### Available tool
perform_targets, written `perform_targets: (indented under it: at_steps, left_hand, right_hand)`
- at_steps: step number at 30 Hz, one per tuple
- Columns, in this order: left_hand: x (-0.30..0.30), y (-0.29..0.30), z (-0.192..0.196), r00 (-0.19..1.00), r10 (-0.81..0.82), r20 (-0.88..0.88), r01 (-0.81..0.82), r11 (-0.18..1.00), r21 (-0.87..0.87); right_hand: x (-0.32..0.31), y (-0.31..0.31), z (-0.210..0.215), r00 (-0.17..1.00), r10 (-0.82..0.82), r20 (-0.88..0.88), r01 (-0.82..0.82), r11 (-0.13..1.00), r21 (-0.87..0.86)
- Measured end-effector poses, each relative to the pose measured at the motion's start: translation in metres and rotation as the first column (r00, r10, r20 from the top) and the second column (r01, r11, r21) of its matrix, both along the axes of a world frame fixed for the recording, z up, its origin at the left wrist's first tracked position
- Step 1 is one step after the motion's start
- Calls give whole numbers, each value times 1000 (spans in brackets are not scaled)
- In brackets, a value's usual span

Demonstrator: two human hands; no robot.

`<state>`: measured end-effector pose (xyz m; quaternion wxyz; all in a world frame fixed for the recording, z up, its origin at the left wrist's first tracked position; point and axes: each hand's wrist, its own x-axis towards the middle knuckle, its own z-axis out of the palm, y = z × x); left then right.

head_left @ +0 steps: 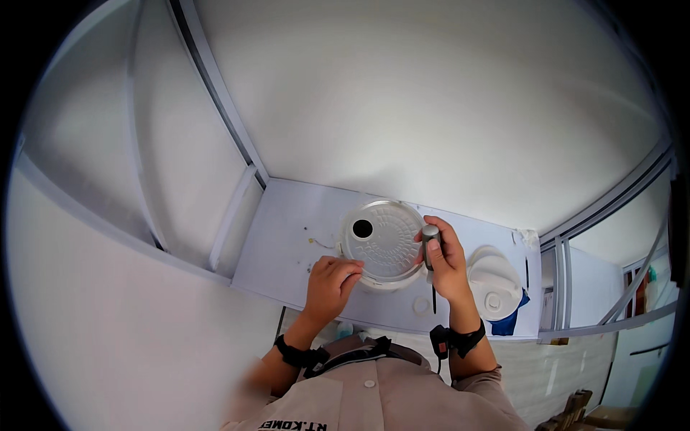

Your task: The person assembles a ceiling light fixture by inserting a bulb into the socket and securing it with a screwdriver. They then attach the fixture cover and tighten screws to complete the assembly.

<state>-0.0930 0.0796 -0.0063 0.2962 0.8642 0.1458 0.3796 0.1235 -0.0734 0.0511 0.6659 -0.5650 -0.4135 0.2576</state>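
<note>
A round white appliance (388,248) lies on the table, its top face ridged with a pattern and pierced by a round dark hole (362,229). At its near left rim is my left hand (332,284), thumb and fingers drawn together; whatever they pinch, if anything, is too small to tell. My right hand (447,263) is wrapped around the grey handle of a screwdriver (430,241), beside the right rim. The screwdriver's thin dark shaft points back toward me, away from the appliance.
A white lid-like part (496,284) rests at the right over a blue cloth (505,325). A small pale ring (421,307) lies near the table's front edge. Small bits and a thin wire (320,243) are scattered left of the appliance. Walls and a metal frame enclose the table (277,215).
</note>
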Motion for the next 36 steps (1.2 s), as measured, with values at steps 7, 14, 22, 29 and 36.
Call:
perform_targets:
  at_steps: [7, 14, 22, 29, 36]
  left_hand:
    - [3, 2, 2, 1000, 4, -23, -3, 1000, 25]
    - [3, 5, 1, 1000, -14, -23, 14, 1000, 4]
    - [3, 11, 3, 999, -39, -29, 39, 999, 8]
    - [5, 12, 2, 998, -50, -36, 49, 999, -13]
    - [2, 18, 1, 995, -96, -39, 92, 991, -95]
  right_hand:
    - [-18, -9, 18, 998, 50, 41, -50, 999, -2]
    - [-25, -10, 18, 998, 45, 43, -45, 999, 6]
    - [-28, -10, 18, 998, 37, 45, -36, 999, -7]
    - [-28, -12, 16, 998, 49, 39, -49, 999, -3]
    - [-28, -12, 14, 996, 63, 61, -64, 998, 8]
